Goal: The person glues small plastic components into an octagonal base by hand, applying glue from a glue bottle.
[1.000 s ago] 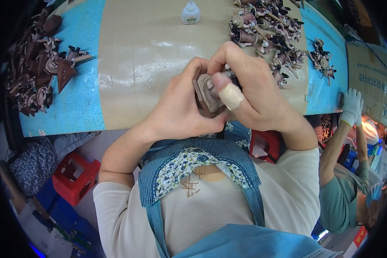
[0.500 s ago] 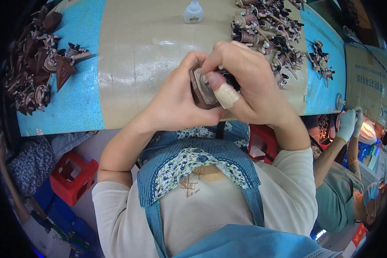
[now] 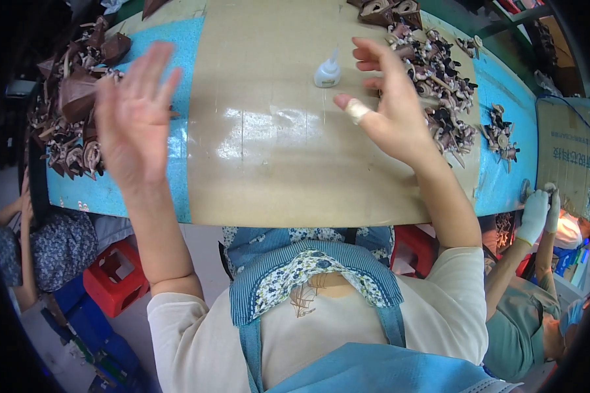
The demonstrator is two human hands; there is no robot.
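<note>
My left hand [image 3: 137, 121] is lifted at the left of the table, palm showing and fingers spread, slightly blurred and holding nothing. Beside it lies a pile of brown and cream figurines [image 3: 72, 147], with a brown angular base [image 3: 78, 95] close to the fingers. My right hand [image 3: 396, 114], its thumb wrapped in beige tape, hovers open with nothing in it. To its left stands a small white squeeze bottle [image 3: 326, 74] with a thin nozzle. A second heap of figurines [image 3: 439, 72] lies just right of that hand.
Tan covering [image 3: 275, 183] runs down the middle of the table, with blue sheeting [image 3: 505, 170] at the sides. More brown bases [image 3: 390, 12] sit at the far edge. A small figurine cluster [image 3: 500, 134] is at right. Nearby, a co-worker's gloved hand [image 3: 534, 213] is raised.
Both hands have come apart and let go of the brown-based figurine. My left hand has moved left toward the pile; my right has opened near the bottle. The view has shifted.
</note>
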